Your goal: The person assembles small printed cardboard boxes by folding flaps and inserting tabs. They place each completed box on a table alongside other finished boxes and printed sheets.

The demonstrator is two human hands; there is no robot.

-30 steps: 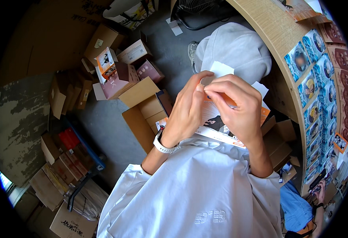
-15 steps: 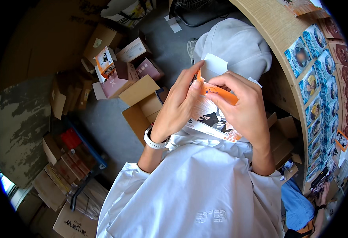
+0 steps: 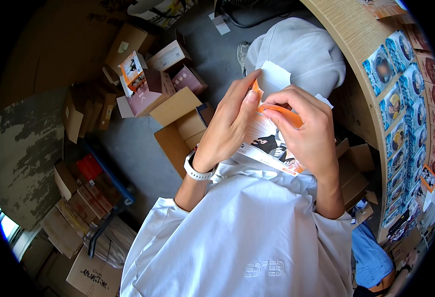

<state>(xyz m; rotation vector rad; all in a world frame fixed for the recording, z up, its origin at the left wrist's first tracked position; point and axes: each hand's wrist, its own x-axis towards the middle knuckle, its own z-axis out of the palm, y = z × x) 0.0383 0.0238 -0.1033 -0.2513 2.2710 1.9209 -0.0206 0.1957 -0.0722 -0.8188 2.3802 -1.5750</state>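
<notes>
A small printed cardboard box (image 3: pixel 266 144), white and orange with black-and-white artwork, rests against my lap with its far end unfolded. My left hand (image 3: pixel 227 126) grips the box along its left side, thumb on the near face and fingers behind. Between thumb and bent fingers, my right hand (image 3: pixel 307 129) pinches an orange flap (image 3: pixel 288 116) at the box's open end. Beyond both hands a plain white flap (image 3: pixel 275 78) sticks up. A smaller white flap (image 3: pixel 324 101) shows past my right knuckles. The box's inside is hidden.
On the floor at left lie an open brown carton (image 3: pixel 180 133) and several printed boxes (image 3: pixel 145 99). A loaded blue-edged cart (image 3: pixel 109 173) stands lower left. The curved wooden table (image 3: pixel 349 39) at right carries rows of printed cards (image 3: pixel 396 106). Another person's blue-clad leg (image 3: pixel 371 255) appears lower right.
My right thumb and fingers have shifted slightly on the orange flap, which now looks more folded over. My left hand keeps its hold. The whole view has shifted a little.
</notes>
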